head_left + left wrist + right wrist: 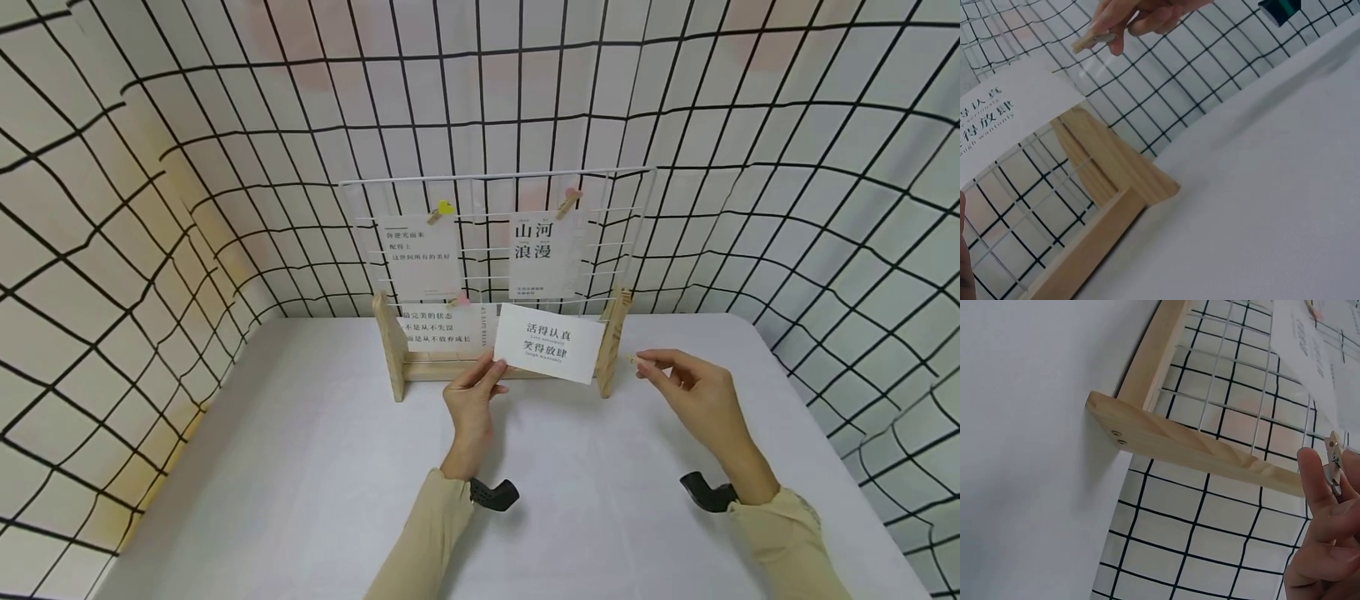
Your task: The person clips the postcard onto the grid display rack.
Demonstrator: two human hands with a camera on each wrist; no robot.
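My left hand (472, 408) pinches a white card (547, 343) with printed black text by its lower left corner. The card is tilted, in front of the lower right part of a white wire grid rack (495, 177) on wooden feet. To the right of the rack's right wooden foot (615, 342), my right hand (697, 400) pinches a small wooden clothespin (1334, 450) between thumb and fingers. In the left wrist view the clothespin (1090, 42) is just beyond the card's edge, apart from it.
Three printed cards are on the rack: upper left (420, 271), upper right (543, 275), lower left (438, 340). Small clothespins, one with a yellow heart (446, 207), sit at their tops. A white cloth (300, 467) covers the table. Black wire mesh (180, 275) surrounds it.
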